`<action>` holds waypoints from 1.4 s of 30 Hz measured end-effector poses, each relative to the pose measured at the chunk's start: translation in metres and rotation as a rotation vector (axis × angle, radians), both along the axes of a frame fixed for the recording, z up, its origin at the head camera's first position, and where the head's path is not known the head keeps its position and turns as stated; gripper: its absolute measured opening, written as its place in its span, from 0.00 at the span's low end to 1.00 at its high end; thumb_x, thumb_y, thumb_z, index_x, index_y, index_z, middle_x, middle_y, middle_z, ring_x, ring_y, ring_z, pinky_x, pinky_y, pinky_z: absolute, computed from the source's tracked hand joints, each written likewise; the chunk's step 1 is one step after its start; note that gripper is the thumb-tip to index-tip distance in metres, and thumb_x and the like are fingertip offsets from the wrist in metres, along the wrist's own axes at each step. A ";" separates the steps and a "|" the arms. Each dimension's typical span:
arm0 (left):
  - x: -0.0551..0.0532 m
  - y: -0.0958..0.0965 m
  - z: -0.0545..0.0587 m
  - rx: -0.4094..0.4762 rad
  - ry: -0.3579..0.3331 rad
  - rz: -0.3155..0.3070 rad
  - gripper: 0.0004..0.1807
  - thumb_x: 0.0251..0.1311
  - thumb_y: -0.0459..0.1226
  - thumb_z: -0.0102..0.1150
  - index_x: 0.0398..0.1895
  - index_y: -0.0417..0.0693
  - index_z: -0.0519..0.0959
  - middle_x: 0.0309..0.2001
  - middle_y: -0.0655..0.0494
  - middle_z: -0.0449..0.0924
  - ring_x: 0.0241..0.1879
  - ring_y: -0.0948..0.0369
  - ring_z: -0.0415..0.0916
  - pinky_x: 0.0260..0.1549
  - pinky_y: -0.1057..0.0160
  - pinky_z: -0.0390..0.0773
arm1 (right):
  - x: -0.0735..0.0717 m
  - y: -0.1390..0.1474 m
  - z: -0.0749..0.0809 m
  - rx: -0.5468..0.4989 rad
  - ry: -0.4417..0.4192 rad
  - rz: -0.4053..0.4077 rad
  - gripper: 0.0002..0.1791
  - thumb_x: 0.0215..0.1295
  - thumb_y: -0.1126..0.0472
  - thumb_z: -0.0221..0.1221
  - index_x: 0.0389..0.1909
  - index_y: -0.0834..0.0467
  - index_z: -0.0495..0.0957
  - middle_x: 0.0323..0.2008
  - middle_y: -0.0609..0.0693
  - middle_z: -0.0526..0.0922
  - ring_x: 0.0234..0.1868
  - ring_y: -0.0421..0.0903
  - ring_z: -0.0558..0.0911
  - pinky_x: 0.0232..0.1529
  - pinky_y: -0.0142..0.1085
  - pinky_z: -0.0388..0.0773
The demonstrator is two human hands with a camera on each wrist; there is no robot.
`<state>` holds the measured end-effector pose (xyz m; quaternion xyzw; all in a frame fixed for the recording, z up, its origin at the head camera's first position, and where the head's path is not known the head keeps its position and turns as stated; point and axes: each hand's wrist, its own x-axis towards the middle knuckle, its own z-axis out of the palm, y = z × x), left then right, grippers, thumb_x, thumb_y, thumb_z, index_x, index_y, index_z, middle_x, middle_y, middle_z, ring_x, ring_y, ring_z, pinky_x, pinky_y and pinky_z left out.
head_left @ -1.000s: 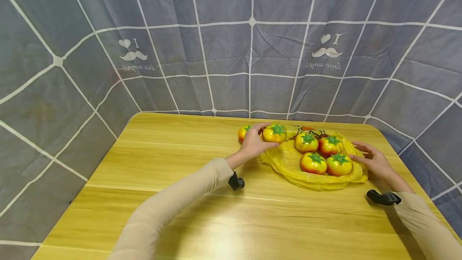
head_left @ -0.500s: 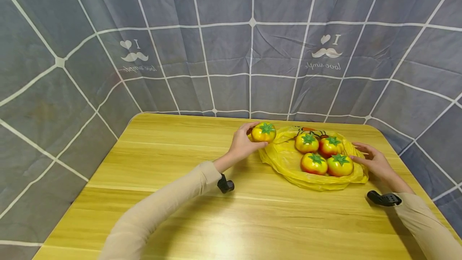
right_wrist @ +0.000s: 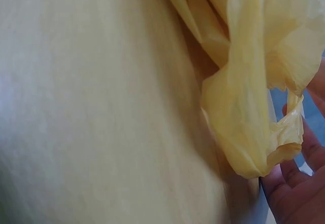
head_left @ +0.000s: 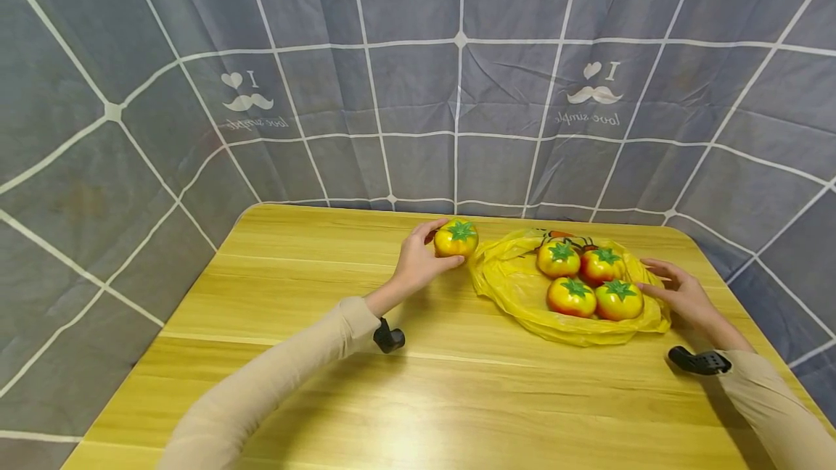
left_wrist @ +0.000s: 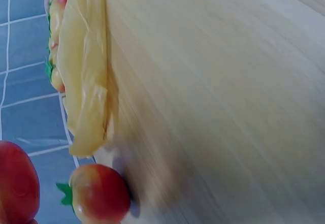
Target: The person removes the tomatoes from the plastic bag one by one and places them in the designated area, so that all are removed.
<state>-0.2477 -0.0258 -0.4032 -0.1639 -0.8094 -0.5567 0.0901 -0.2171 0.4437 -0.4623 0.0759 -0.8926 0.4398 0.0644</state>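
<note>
Yellow plastic bag lies spread around tomatoes, presumably for easy reach; just beside it, my left grip holds another tomato. My right grip rests loose and uncurled at the opposite edge, probably steadying it.

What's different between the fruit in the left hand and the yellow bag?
The fruit is round and glossy; the bag is thin and crumpled. The fruit has green leaves on top; the bag has an orange-and-black print. The fruit is held off the table by the left hand; the bag lies on it. Both show yellow.
</note>
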 end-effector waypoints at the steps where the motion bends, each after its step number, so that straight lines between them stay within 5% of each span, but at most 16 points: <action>1: 0.000 -0.003 0.000 0.002 0.003 0.006 0.37 0.44 0.32 0.74 0.62 0.37 0.71 0.59 0.42 0.72 0.59 0.48 0.71 0.62 0.52 0.70 | 0.000 0.000 0.000 0.003 -0.004 -0.002 0.29 0.65 0.62 0.60 0.66 0.63 0.65 0.43 0.15 0.65 0.39 0.17 0.69 0.38 0.13 0.68; 21: -0.006 -0.047 -0.018 0.017 -0.054 0.137 0.37 0.42 0.30 0.75 0.61 0.37 0.72 0.59 0.40 0.73 0.58 0.47 0.72 0.62 0.52 0.70 | 0.001 -0.001 0.001 0.023 -0.012 -0.017 0.29 0.64 0.62 0.61 0.65 0.63 0.65 0.42 0.15 0.65 0.38 0.16 0.70 0.36 0.14 0.69; 42: -0.035 -0.051 -0.038 -0.002 -0.160 0.298 0.38 0.42 0.30 0.74 0.61 0.33 0.71 0.58 0.37 0.73 0.58 0.46 0.73 0.60 0.53 0.72 | 0.002 -0.002 0.007 0.010 0.005 -0.001 0.28 0.64 0.63 0.61 0.64 0.63 0.67 0.43 0.14 0.66 0.38 0.18 0.71 0.37 0.14 0.69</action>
